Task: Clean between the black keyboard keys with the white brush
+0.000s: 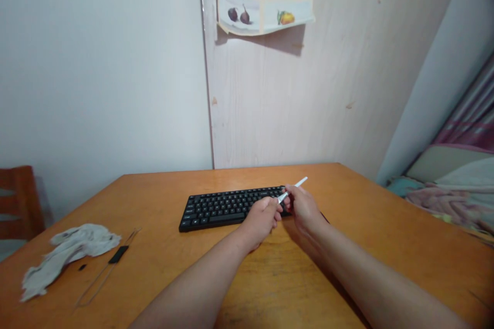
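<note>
A black computer keyboard [219, 209] lies in the middle of the orange wooden table [370, 200], at a slant. My left hand [259, 221] and my right hand [303, 209] meet over its right end. Between their fingers is a thin white plastic stick [296, 186], its far end pointing up and to the right. Both hands seem to pinch it, though the fingers hide its lower end. The keyboard's right end is hidden behind my hands.
At the table's left lie a crumpled grey cloth [69, 254], a thin loop of cable with a black plug-like piece [118, 254], and a tiny black item [82, 267]. A wooden chair [19, 200] stands beyond the left edge. Bedding [451, 200] lies right of the table.
</note>
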A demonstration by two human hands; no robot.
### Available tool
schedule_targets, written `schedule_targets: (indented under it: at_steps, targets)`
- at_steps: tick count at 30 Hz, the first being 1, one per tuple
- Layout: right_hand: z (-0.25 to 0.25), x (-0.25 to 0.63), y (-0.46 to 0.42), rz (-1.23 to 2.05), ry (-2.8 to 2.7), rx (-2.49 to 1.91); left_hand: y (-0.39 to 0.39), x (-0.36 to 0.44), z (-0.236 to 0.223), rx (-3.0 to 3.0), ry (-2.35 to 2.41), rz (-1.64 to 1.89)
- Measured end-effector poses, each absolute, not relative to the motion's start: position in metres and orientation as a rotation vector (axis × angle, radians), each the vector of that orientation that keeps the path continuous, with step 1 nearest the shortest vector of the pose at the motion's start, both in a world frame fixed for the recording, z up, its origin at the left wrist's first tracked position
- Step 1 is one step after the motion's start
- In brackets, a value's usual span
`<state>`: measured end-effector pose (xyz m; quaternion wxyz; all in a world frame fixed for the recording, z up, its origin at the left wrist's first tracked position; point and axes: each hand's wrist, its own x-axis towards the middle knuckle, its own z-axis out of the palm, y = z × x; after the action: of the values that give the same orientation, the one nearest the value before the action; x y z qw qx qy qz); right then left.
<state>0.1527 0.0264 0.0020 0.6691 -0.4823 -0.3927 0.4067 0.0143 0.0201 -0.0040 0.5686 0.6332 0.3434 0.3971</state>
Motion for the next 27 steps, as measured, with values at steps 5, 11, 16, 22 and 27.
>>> schedule_targets:
  at_steps: [5, 11, 16, 22, 27]
  targets:
    - [0.003, 0.162, 0.021, 0.871, -0.944, -1.07, 0.017, 0.013, 0.002, 1.488, 0.786, 0.843]
    - [0.007, 0.164, 0.017, 0.859, -0.985, -1.045, 0.016, 0.011, 0.006, 1.525, 0.828, 0.787]
    - [0.007, 0.163, 0.017, 0.861, -0.968, -1.042, 0.015, 0.011, 0.006, 1.516, 0.794, 0.787]
    - [0.015, 0.192, 0.024, 0.74, -0.872, -1.124, 0.02, 0.008, 0.0, 1.537, 0.843, 0.845]
    - [0.022, 0.222, 0.026, 0.662, -0.905, -1.244, 0.034, 0.0, 0.0, 1.635, 0.982, 1.091]
